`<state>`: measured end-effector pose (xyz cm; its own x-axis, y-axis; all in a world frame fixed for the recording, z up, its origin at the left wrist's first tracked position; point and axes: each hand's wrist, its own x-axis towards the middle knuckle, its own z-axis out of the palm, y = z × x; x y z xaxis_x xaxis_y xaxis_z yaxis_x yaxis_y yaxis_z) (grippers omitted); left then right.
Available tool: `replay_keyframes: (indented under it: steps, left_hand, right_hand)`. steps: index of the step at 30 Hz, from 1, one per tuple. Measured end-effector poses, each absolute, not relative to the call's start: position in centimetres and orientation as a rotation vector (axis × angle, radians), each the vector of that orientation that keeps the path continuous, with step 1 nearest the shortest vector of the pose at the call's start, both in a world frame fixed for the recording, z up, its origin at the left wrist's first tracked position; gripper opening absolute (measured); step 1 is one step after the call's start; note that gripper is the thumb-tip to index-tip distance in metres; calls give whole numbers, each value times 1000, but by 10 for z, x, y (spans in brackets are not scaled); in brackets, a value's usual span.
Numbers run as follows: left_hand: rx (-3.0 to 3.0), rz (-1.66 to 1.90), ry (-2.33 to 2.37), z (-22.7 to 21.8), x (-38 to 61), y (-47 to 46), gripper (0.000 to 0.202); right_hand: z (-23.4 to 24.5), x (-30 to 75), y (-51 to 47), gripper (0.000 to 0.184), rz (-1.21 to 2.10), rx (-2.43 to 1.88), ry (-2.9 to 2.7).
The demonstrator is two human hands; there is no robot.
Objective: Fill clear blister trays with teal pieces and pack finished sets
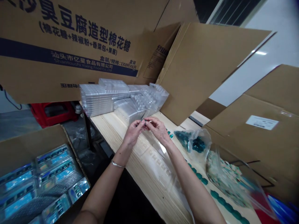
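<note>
Recording hand position over the table: bare left hand (133, 133) and bare right hand (158, 130) are held together, fingertips meeting. Grip: closed, both hands pinching a small pale sliver (146, 122) between thumbs and forefingers; item too small to identify, material undetermined. Location of item: above a light pine worktable (105, 126), just in front of a heap of transparent moulded plastic blister trays (100, 99), contact with the heap not visible. A thin silver bangle (118, 164) circles the left wrist. Beneath the forearms, a transparent plastic tray sheet (158, 166) lies flat on the wood. To the right of the right hand: a clear plastic bag of teal pieces (193, 142), then a larger clear bag of multicoloured printed pieces (227, 182). A row of teal scalloped pieces (224, 202) runs along the table near the right forearm. Behind the trays stands a tan corrugated carton panel with dark blue Chinese print (70, 40). Lower left, an open cardboard box (30, 146) holds blister packs with blue labels (54, 174). A red plastic stool (53, 113) sits on the floor beyond the table.
</note>
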<state>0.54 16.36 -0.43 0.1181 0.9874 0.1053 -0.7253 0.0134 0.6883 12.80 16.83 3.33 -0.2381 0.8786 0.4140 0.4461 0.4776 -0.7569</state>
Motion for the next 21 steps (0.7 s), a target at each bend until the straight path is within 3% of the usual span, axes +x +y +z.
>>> replay_keyframes:
  steps: [7,16,21]
  left_hand:
    - [754,1283,505,-6,0,164,28]
    - [487,1411,390,-9,-12,172,21]
    - [476,1391,362,-8,-10,171,20]
  right_hand:
    - [39,145,172,22,472,-1038,-2044]
    - [-29,187,232,16,332,-1447,-1991]
    - [-41,185,234,15,195,-1512,-2005]
